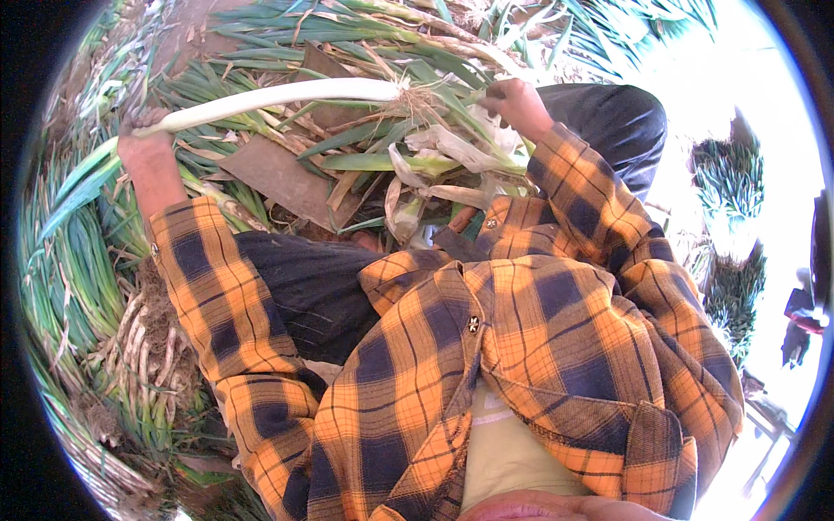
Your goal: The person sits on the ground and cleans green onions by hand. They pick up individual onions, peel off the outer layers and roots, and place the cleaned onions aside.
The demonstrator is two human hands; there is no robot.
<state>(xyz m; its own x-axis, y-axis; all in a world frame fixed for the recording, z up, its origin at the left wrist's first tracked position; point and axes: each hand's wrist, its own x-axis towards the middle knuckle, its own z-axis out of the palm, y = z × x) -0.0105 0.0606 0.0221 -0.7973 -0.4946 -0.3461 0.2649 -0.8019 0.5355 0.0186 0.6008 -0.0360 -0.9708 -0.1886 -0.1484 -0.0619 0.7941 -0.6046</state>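
Observation:
My left hand (146, 140) is closed around the green-and-white neck of a long leek-like green onion (280, 94). Its clean white stalk stretches to the right, and the green leaves (81, 182) trail out behind the hand. Brown roots (417, 98) fringe the stalk's right end. Beyond those roots, apart from them, is my right hand (518, 107), with its fingers curled over loose leaves. Whether it grips any of them cannot be made out. Pale stripped skins (449, 146) and green leaf pieces (391, 161) lie below it, in front of my lap.
Unpeeled green onions (326, 29) cover the ground ahead, with more bundles (78, 286) along the left. A flat brown board (287, 179) lies among the scraps. My bent knees in dark trousers (606, 124) flank the pile. More bundles (730, 176) stand in glare at right.

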